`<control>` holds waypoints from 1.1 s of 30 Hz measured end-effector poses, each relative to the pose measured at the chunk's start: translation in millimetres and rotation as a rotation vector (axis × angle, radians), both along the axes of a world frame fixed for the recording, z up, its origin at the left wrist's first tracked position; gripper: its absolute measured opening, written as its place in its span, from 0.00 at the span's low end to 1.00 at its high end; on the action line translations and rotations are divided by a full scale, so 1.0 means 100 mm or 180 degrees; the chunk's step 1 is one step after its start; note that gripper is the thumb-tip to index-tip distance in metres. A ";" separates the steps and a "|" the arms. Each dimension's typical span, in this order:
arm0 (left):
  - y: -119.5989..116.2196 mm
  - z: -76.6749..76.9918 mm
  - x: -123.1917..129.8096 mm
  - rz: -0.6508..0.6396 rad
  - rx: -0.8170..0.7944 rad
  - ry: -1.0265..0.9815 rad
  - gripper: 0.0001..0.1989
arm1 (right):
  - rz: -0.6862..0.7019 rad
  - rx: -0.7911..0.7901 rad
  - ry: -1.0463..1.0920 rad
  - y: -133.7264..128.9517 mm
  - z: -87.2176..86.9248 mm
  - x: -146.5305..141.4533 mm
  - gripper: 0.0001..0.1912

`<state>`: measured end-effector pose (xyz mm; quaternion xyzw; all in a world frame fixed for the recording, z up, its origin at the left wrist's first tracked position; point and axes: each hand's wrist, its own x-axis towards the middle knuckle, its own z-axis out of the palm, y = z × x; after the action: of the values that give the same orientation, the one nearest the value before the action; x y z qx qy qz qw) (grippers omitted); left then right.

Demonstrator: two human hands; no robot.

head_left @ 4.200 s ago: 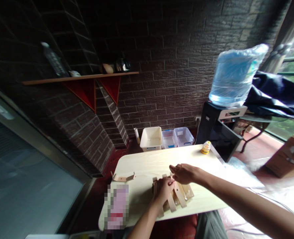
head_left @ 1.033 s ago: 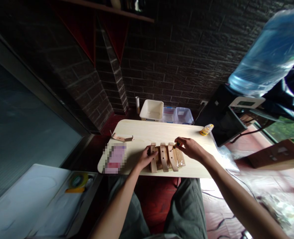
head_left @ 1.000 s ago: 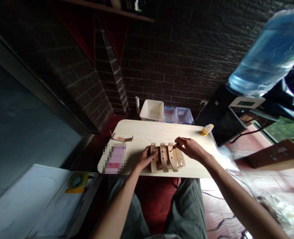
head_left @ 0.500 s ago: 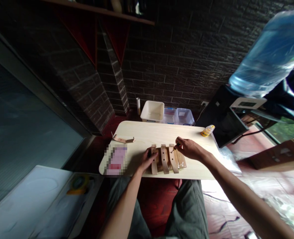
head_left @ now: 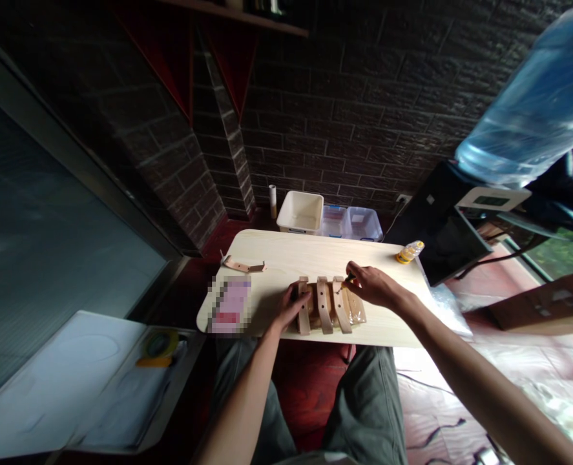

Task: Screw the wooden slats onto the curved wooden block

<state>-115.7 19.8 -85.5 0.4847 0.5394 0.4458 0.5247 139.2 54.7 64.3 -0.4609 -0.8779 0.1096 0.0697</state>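
Observation:
A wooden piece [head_left: 355, 309] with shiny clear plastic on its right part lies near the front edge of the table. Three curved tan strips with dark holes cross over it. My left hand [head_left: 289, 309] is closed around the left end, its thumb over the leftmost strip [head_left: 304, 321]. In my right hand [head_left: 366, 283] is a small screwdriver [head_left: 343, 287], its dark handle mostly hidden by the fingers. The shaft slants down left to a hole in the rightmost strip [head_left: 342, 310]. Another bent tan strip [head_left: 242, 266] lies apart at the table's far left.
On the pale wooden table [head_left: 310, 252] are a yellow-capped clear bottle [head_left: 409, 252] at the right and a blurred-out pink item [head_left: 231, 303] at the left. Behind stand plastic bins [head_left: 300, 213]. A water dispenser [head_left: 446, 213] is at the right, an open white case [head_left: 87, 374] at the left.
The whole view has shifted slightly as my head moved. Both hands keep their places on the wooden piece and the screwdriver; the screwdriver tip stays at the rightmost strip.

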 end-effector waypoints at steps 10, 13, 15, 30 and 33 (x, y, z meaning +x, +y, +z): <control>-0.02 0.02 0.03 0.0045 -0.0098 -0.0199 0.25 | 0.0166 -0.0144 -0.0492 -0.01 0.06 -0.08 0.08; -0.02 0.03 0.03 0.0090 -0.0145 -0.0235 0.26 | 0.0036 -0.0211 -0.0435 0.03 0.00 -0.06 0.11; -0.02 0.03 0.03 0.0134 -0.0148 -0.0203 0.27 | -0.0045 -0.0346 -0.0264 0.05 -0.03 -0.04 0.11; -0.04 0.06 0.01 0.0078 -0.0051 0.0057 0.27 | -0.0124 0.0007 -0.0627 -0.02 0.15 -0.13 0.10; -0.04 0.05 0.00 0.0078 0.0017 0.0052 0.24 | -0.0006 0.0062 -0.0822 -0.03 0.19 -0.13 0.08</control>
<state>-115.4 15.9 -80.2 0.4831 0.5484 0.4496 0.5136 125.8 51.6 83.3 -0.4712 -0.8802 0.0407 -0.0394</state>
